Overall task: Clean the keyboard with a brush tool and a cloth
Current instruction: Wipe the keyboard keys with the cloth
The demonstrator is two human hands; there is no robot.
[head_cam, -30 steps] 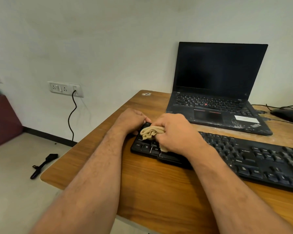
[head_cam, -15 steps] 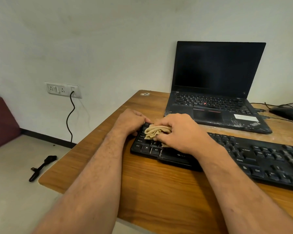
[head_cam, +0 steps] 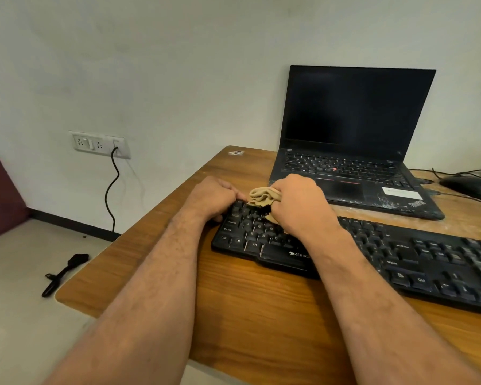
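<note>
Right hand [head_cam: 297, 207]: the grip is closed around a bunched tan cloth [head_cam: 263, 197], whose free folds protrude toward the left hand; the wad presses on the upper-left key rows of the keyboard [head_cam: 400, 254]. Left hand [head_cam: 213, 197]: fingers curled over the keyboard's far-left corner, apparently bracing it; whether they pinch anything cannot be told. The two hands lie just beside each other, the cloth between them.

Keyboard: black, resting on the wooden surface [head_cam: 247, 315], its long axis running from the hands out to the right and slightly toward the viewer. Nearly all of its length therefore lies to the right of the grip, on the right arm's side; a wiping stroke would probably travel along that axis, away from the left hand.

Behind the keyboard stands an open laptop [head_cam: 353, 140] with a dark screen. The brush [head_cam: 64, 272] lies on the floor, left of the surface, well apart from both hands and nearer the left.
</note>
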